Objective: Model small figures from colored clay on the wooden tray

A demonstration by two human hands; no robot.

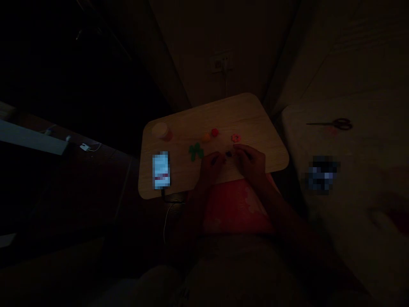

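The picture is very dark. Both hands rest at the near edge of a small wooden table (182,123). My left hand (211,169) is closed with bent fingers, and what it may hold is too dark to name. Facing it, my right hand (252,161) is pinched closed, its contents hidden too. A small black piece (228,154) lies between the fingertips. Beyond my right hand sits a pink flower-shaped ring (236,138). Green lumpy pieces (195,151) lie just left of my left hand, with an orange lump (206,137) and a red ball (214,132) farther back.
A lidded tub (162,131) and a lit phone (161,170) with a cable stand on the table's left. Red patterned cloth (236,207) shows below the near edge. Scissors (341,124) and a blurred-out object (322,175) lie on the pale surface at right.
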